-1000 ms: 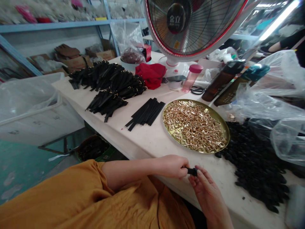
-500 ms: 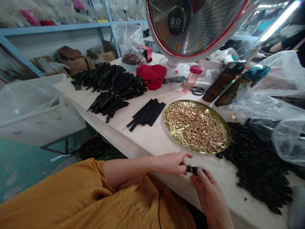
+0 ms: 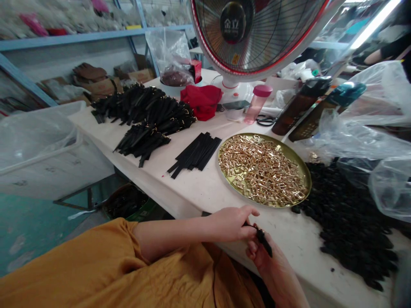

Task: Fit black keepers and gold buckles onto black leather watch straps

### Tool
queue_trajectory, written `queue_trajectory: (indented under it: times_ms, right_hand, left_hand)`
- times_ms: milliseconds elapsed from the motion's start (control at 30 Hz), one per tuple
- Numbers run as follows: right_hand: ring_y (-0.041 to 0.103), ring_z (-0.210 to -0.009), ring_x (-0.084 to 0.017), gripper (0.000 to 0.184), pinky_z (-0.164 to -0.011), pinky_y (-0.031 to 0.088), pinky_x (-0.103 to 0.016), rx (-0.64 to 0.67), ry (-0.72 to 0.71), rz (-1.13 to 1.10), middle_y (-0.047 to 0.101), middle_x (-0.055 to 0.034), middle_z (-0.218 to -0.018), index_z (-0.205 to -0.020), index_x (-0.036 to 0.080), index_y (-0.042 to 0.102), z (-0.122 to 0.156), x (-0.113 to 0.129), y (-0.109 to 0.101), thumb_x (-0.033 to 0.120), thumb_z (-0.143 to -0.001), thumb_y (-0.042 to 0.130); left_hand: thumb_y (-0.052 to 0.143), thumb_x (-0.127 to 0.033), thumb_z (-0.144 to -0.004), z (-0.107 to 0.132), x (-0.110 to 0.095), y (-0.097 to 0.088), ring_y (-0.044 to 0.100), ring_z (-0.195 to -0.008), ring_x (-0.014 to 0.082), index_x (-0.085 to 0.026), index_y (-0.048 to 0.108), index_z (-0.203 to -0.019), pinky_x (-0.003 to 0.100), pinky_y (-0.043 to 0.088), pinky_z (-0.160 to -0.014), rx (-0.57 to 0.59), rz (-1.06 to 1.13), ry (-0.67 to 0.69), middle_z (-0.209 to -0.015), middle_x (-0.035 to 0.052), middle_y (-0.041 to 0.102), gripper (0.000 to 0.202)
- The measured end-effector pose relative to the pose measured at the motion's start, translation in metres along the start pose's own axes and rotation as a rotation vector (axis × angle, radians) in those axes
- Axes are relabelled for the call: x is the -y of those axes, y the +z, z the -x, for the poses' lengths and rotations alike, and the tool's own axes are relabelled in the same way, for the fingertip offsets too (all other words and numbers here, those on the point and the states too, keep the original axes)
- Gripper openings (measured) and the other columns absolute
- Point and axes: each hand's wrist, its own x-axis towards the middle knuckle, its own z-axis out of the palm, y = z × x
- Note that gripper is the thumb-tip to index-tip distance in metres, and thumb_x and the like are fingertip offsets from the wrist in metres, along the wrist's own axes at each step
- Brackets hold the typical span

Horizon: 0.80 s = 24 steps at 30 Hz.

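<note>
At the table's front edge, my left hand (image 3: 231,223) pinches one end of a black strap (image 3: 263,242) with a small gold buckle on it. My right hand (image 3: 268,259) has its fingers closed round the strap's other part, which lies across the palm side. Just beyond the hands sits a round gold tray (image 3: 306,171) heaped with gold buckles (image 3: 269,171). Flat black strips (image 3: 196,152) lie left of the tray. Farther left are piles of black straps with gold buckles (image 3: 144,102). Right of the tray spreads a heap of small black loops or pieces (image 3: 349,226).
A large fan (image 3: 257,38) stands behind the tray. Near it are a pink-lidded bottle (image 3: 257,105), scissors (image 3: 266,121), a red cloth (image 3: 202,102) and two dark bottles (image 3: 300,105). Clear plastic bags (image 3: 369,141) cover the right side. A white bin (image 3: 58,167) is at left.
The strap has turned to point downward, toward my right palm. My right hand has rolled and come closer to my left, which still pinches the strap. The view has shifted slightly.
</note>
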Motion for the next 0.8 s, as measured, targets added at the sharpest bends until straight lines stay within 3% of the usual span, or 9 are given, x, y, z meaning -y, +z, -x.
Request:
queue_trajectory:
  times_ms: [233,433,533,600,700,800]
  right_hand:
    - [0.044,-0.057,-0.009,0.016,-0.054,0.043,-0.022,0.082,0.173,-0.126,0.052,0.0029,-0.066,-0.077,0.021,0.063,0.008,-0.001,-0.007,0.035,-0.071,0.066]
    - [0.052,-0.066,-0.014,0.025,-0.063,0.045,-0.027,-0.059,-0.074,0.132,0.059,0.0001,-0.073,-0.079,0.020,0.060,0.006,0.005,-0.005,0.044,-0.072,0.062]
    - [0.052,-0.061,-0.015,0.030,-0.062,0.042,-0.028,-0.296,-0.262,0.479,0.055,0.0022,-0.062,-0.068,0.020,0.049,0.003,0.003,-0.002,0.046,-0.069,0.063]
    - [0.054,-0.062,-0.015,0.032,-0.061,0.042,-0.028,-0.409,-0.351,0.604,0.054,0.0033,-0.064,-0.072,0.021,0.046,0.002,0.001,0.001,0.046,-0.066,0.065]
    - [0.057,-0.066,-0.016,0.042,-0.063,0.045,-0.030,-0.351,-0.331,0.566,0.057,0.0022,-0.072,-0.092,0.021,0.049,0.004,0.001,0.004,0.048,-0.064,0.065]
    - [0.058,-0.062,-0.016,0.044,-0.063,0.045,-0.030,-0.318,-0.260,0.592,0.059,0.0023,-0.064,-0.095,0.019,0.052,0.006,0.002,0.002,0.051,-0.065,0.062]
  left_hand:
    - [0.050,-0.049,-0.078,0.001,0.003,0.003,0.059,-0.076,0.0183,-0.018,0.053,-0.103,0.024,0.040,-0.061,-0.005,-0.164,-0.043,-0.084,0.0038,0.064,0.039]
    - [0.054,-0.040,-0.077,0.011,-0.005,-0.010,0.058,-0.083,0.0166,-0.017,0.055,-0.103,0.023,0.041,-0.067,0.118,-0.092,0.046,-0.093,0.0047,0.063,0.035]
    - [0.056,-0.040,-0.077,0.015,-0.010,-0.010,0.058,-0.086,0.0187,-0.016,0.053,-0.111,0.025,0.042,-0.070,0.115,-0.085,0.046,-0.097,0.0070,0.063,0.042]
    - [0.058,-0.038,-0.076,0.016,-0.011,-0.007,0.058,-0.088,0.0195,-0.015,0.051,-0.114,0.025,0.042,-0.071,0.098,-0.068,0.014,-0.099,0.0080,0.062,0.045]
    - [0.060,-0.038,-0.074,0.014,-0.008,-0.005,0.058,-0.089,0.0198,-0.014,0.049,-0.118,0.027,0.042,-0.074,0.087,-0.011,-0.016,-0.099,0.0090,0.063,0.051]
    - [0.064,-0.032,-0.071,0.012,0.000,-0.004,0.059,-0.085,0.0182,-0.014,0.048,-0.119,0.026,0.043,-0.073,0.153,0.119,-0.071,-0.096,0.0077,0.064,0.054]
